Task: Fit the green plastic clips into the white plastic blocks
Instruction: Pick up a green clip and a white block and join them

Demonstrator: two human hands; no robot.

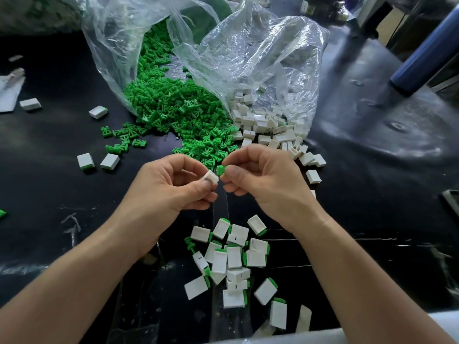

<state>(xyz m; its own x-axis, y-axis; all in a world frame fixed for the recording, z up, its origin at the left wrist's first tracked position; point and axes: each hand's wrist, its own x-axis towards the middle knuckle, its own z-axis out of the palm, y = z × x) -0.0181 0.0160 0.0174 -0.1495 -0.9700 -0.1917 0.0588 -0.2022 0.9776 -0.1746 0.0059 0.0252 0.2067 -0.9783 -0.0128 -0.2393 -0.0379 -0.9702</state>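
My left hand (169,184) pinches a white plastic block (210,177) between thumb and fingers, its open end turned to the right. My right hand (263,180) pinches a green clip (220,170) just right of that block, almost touching it. Behind the hands, a heap of loose green clips (178,112) spills from a clear plastic bag (119,53). A second clear bag (260,53) spills loose white blocks (268,127) to the right of the heap.
Between my forearms lies a pile of white blocks with green clips fitted (233,259). A few fitted blocks (85,161) sit at the left on the black table cover (49,194). A dark blue cylinder (427,53) stands at the far right.
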